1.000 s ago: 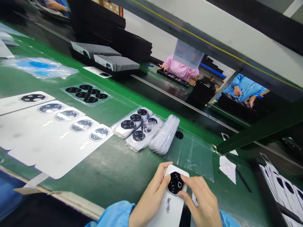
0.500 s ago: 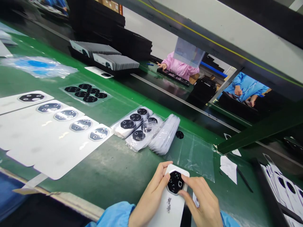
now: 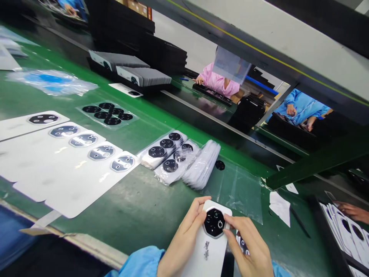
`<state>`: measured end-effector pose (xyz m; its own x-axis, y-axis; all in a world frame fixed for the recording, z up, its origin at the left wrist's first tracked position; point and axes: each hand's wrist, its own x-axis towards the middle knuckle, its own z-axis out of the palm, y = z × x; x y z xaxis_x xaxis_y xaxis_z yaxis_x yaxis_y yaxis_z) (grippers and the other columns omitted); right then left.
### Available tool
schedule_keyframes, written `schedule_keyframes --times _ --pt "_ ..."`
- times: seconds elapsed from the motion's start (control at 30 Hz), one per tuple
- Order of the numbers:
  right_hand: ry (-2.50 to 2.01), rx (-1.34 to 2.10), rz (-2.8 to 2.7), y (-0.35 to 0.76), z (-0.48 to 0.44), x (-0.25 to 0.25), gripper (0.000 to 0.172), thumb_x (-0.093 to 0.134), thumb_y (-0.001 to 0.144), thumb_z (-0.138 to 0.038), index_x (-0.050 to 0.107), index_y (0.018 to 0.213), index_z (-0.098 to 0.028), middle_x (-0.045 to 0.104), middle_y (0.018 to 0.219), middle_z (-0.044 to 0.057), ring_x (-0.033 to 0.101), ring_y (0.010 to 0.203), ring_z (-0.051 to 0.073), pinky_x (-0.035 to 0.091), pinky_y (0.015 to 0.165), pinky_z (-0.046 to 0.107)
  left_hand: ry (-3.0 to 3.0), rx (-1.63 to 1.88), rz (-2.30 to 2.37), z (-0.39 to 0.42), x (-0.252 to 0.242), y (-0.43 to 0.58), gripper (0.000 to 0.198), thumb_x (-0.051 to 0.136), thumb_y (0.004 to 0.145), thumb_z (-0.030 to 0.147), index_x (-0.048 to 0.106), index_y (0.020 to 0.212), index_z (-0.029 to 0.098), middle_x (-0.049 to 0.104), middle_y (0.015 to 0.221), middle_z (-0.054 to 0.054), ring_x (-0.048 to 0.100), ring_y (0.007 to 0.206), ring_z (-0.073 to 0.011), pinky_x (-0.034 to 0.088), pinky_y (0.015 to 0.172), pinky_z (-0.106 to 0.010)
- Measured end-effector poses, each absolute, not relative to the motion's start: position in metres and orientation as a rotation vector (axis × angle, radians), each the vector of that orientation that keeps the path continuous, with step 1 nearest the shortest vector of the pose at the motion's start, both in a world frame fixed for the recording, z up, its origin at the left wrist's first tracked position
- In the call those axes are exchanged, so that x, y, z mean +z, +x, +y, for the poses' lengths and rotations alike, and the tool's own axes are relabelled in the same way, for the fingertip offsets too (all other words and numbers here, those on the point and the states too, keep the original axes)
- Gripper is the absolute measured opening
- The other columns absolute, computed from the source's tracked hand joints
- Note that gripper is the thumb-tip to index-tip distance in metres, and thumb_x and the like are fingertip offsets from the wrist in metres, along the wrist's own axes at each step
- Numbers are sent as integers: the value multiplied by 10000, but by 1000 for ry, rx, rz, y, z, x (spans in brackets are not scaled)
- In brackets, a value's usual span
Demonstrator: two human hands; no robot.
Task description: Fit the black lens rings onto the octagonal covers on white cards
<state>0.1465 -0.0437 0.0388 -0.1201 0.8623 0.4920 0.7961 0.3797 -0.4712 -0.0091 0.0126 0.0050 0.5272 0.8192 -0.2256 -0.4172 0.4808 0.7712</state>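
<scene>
Low in the middle of the view, both my hands hold a white phone back cover (image 3: 209, 250) with a black camera plate (image 3: 214, 222) at its top. My left hand (image 3: 184, 240) grips the cover's left edge, fingers curled, thumb beside the camera plate. My right hand (image 3: 250, 248) is closed on the right edge, its fingertips pressing at the plate's right side. A second small piece (image 3: 243, 244) shows under my right hand.
A row of white back covers (image 3: 66, 165) lies at left on the green belt (image 3: 138, 207). Bagged covers (image 3: 178, 157), a sheet of black camera plates (image 3: 108, 113), a clear film (image 3: 239, 188) and paper scraps (image 3: 279, 206) lie ahead. A tray of covers (image 3: 346, 231) stands at right, another person's hand (image 3: 350, 211) reaching in. Other workers sit opposite.
My right fingers have slid from over the camera plate to its right side, uncovering it. Another person's hand has come into view at the right tray.
</scene>
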Motion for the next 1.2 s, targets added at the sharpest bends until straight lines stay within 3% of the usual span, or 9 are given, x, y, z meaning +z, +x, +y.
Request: schedule_keyframes --times 0.37,0.6,0.9,1.2 --pt "-1444 151 -1813 143 -46 37 227 532 872 -125 624 1071 -187 688 900 90 632 804 195 526 686 286 710 823 639 12 4 -8 382 490 863 468 435 1181 264 593 939 -6 552 863 -201 392 794 -301" --pt "-1455 62 -1762 139 -44 35 180 517 887 -186 654 1004 -191 686 853 75 646 766 190 524 665 275 688 827 591 14 5 -9 360 481 872 445 433 1177 261 581 944 -13 547 925 -224 383 836 -327" --pt "-1469 152 -1672 137 -41 38 144 546 879 -218 662 960 -193 694 836 64 651 720 165 529 634 228 656 773 678 17 5 -9 418 538 812 490 479 1161 268 619 906 -4 560 791 -190 398 705 -269" --pt "-1479 250 -1675 140 -34 42 146 563 869 -180 651 984 -203 681 880 63 641 778 168 520 669 225 647 789 691 23 11 -10 403 542 813 465 483 1158 265 620 932 -4 556 794 -180 393 721 -267"
